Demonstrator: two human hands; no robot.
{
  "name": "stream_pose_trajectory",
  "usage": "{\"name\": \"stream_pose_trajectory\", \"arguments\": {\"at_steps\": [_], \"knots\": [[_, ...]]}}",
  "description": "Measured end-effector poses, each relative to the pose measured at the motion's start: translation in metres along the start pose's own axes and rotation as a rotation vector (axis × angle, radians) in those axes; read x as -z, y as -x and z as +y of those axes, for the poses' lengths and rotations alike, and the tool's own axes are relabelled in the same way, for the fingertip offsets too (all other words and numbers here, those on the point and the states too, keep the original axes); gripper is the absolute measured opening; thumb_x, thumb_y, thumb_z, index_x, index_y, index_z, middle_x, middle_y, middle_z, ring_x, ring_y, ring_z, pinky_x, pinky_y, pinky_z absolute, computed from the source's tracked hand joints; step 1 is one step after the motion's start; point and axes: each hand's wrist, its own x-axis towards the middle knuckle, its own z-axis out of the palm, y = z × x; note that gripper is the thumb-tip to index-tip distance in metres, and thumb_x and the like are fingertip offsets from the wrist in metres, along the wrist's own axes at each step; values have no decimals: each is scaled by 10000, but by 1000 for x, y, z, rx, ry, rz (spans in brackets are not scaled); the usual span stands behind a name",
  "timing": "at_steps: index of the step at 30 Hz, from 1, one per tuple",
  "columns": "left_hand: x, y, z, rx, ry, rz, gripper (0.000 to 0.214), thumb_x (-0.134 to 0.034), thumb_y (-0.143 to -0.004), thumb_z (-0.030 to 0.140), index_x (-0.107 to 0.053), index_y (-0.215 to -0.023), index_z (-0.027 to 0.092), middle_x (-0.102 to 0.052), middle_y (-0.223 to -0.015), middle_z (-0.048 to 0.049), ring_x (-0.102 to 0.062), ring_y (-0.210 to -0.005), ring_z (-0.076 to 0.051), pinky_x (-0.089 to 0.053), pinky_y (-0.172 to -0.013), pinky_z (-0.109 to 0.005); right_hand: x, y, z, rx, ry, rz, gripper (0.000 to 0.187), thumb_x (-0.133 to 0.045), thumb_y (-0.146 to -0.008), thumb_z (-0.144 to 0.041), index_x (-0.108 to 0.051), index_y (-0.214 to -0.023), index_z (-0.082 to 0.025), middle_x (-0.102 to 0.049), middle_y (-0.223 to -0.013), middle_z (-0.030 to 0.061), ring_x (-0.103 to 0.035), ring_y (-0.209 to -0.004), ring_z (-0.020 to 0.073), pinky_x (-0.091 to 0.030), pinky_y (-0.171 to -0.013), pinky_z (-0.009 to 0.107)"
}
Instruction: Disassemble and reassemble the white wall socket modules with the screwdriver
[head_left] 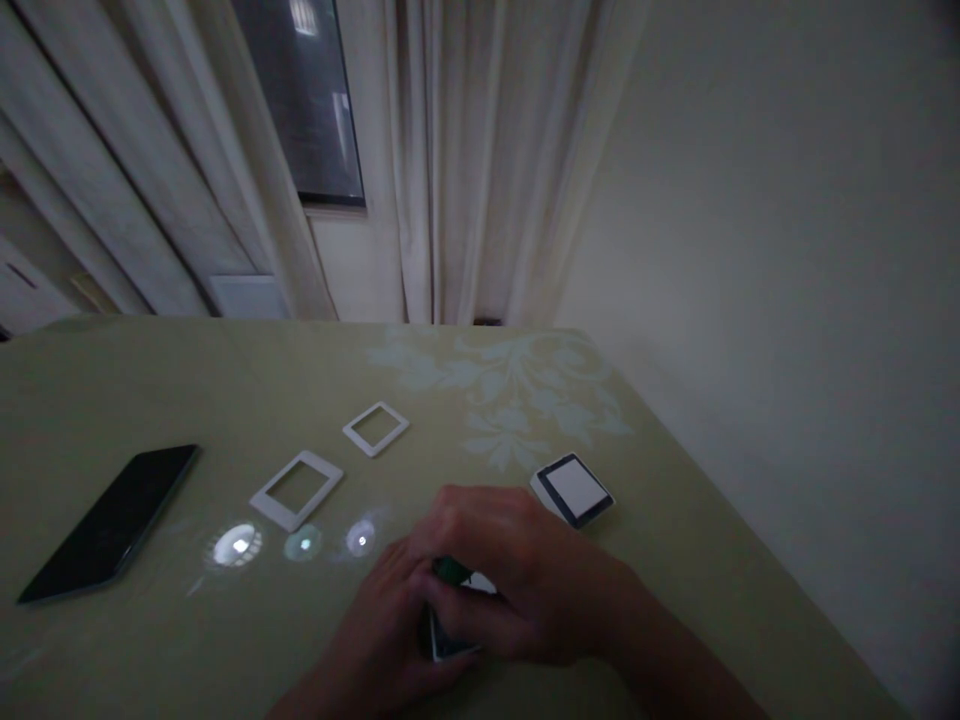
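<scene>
My left hand (379, 630) is closed around the edge of a small dark-and-white rectangular device (448, 645) low on the table. Over it bends my right hand (525, 565), its fingers pinching a small green object (451, 571), perhaps a tool's handle. Most of the green object and of the device is hidden by my fingers. Just beyond my right hand lies a similar small device (577, 490) with a white panel in a black border. To the left are a larger white frame (271, 508) and a smaller white frame (358, 442), both lying flat.
A black flat-screen device, like a phone or tablet (112, 525), lies at the left of the table (187, 390). Lamp reflections shine on the glossy tabletop. Curtains (495, 160) hang past the far edge, and a wall (787, 250) runs along the right.
</scene>
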Motion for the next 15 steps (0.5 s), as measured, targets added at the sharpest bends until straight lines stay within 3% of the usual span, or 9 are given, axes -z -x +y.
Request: {"name": "stream_pose_trajectory", "arguments": {"at_steps": [3,7,9,15], "knots": [[1,-1,0,39,-9,-31,423,-810,-752,359,-686,-1156,340,-786,-1132,-16,-770,-1019,-316,-656,-846,-398,7,0,-3,-35,7,-40,201,-659,-1013,-220,-651,-1214,-219,-755,-1043,32,-698,-931,165,-547,-880,281],[3,-2,1,59,-12,-57,590,-799,-766,361,-636,-1332,372,-773,-1189,-32,-764,-1031,-337,-661,-859,-435,16,-2,-7,-75,-80,-124,539,-676,-970,-107,-574,-1479,-252,-755,-1312,60,-713,-1162,190,-550,-1020,315],[3,-2,2,49,-24,-64,594,-818,-772,360,-643,-1339,369,-771,-1176,-36,-765,-1018,-333,-661,-873,-435,18,-3,-7,-85,-103,-129,530,-665,-1021,-114,-567,-1510,-296,-752,-1338,40,-707,-1191,173,-541,-1037,305],[0,1,2,-7,-81,-45,465,-876,-747,361,-730,-1188,340,-784,-1052,-25,-784,-995,-346,-670,-928,-493,5,-3,-5,0,143,-34,257,-682,-1070,-340,-703,-1302,-232,-769,-996,18,-712,-894,167,-516,-807,278]]}}
